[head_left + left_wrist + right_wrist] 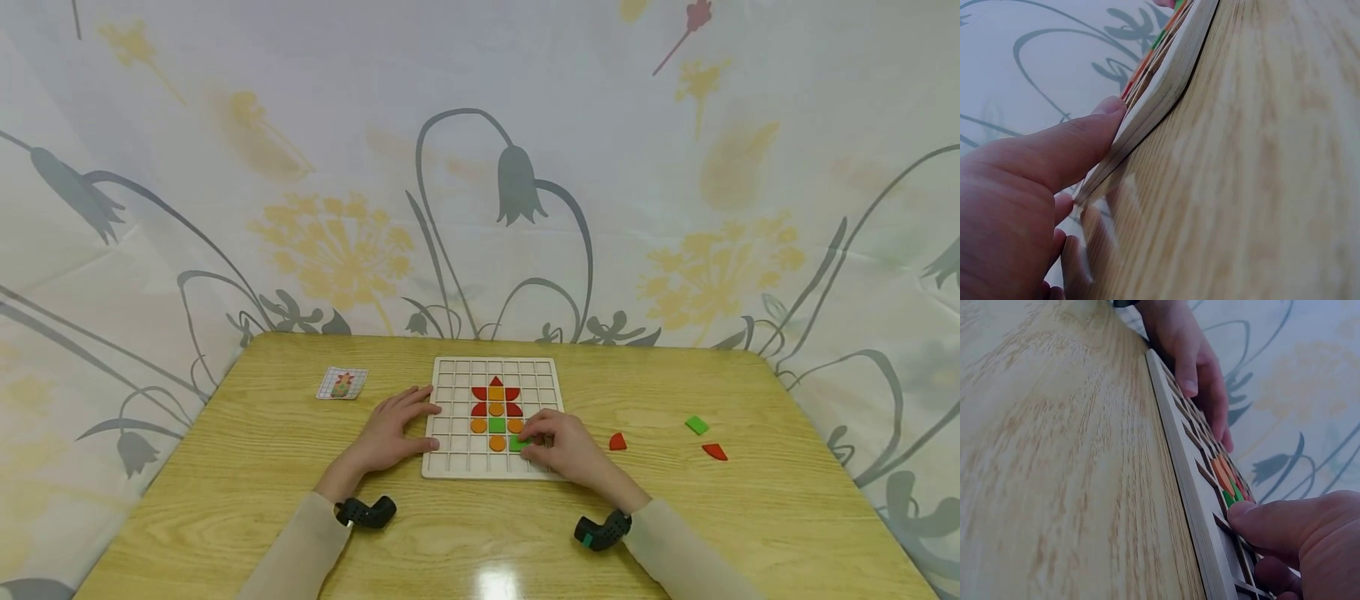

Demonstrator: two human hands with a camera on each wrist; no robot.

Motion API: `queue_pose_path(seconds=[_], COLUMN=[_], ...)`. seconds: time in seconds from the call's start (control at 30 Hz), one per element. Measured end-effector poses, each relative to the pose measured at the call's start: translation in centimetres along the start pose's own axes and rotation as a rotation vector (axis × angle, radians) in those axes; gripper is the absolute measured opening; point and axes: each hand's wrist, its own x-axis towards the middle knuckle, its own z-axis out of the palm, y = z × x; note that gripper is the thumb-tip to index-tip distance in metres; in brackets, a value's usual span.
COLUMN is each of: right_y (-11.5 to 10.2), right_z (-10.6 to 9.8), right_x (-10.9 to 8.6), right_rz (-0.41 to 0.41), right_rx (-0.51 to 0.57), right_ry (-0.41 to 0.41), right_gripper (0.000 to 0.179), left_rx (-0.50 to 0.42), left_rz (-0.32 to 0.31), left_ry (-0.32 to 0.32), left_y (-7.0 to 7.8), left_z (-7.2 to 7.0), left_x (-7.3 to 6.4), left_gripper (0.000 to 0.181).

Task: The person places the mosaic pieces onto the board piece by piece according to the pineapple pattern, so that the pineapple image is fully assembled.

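A pale wooden grid board (453, 463) lies on the table, with red, orange and green tiles set in its middle cells. My right hand (564, 448) pinches a green square tile (516, 445) at the lower right of the pattern, beside an orange round tile (497, 444). In the right wrist view the thumb (1254, 519) is right at the green tile (1229, 498), low over the grid. Along the board's left edge rests my left hand (396, 429), fingers extended. Its thumb (1085, 134) touches the board's side in the left wrist view.
Right of the board lie a red quarter-round tile (617, 442), a green square tile (697, 425) and another red tile (715, 452). A small pattern card (342, 383) is at the back left of the table (420, 533). Behind the table hangs a flower-printed cloth (480, 250).
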Motion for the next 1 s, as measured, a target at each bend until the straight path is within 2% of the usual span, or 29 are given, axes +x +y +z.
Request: queue_pose_path(seconds=[0.5,0.8,1.0], right_y=[-0.3,-0.1,0.4], right_z=[0.3,-0.6,-2.0], right_x=[-0.2,-0.2,-1.2], right_rz=[-0.009,-0.026,0.043], right_rx=[-0.032,0.013,0.03], right_ry=[-0.007,0.008,0.022], right_gripper=[0.008,0.012,0.011], left_rx=[-0.001,-0.01,-0.01], left_rz=[-0.002,0.001,0.009], left_ry=[-0.002,-0.001,0.0], left_y=[0.3,0.0,0.0], left_z=[-0.1,0.0,0.0], left_x=[0.0,-0.1,-0.1], left_gripper=[0.052,0.053,0.053])
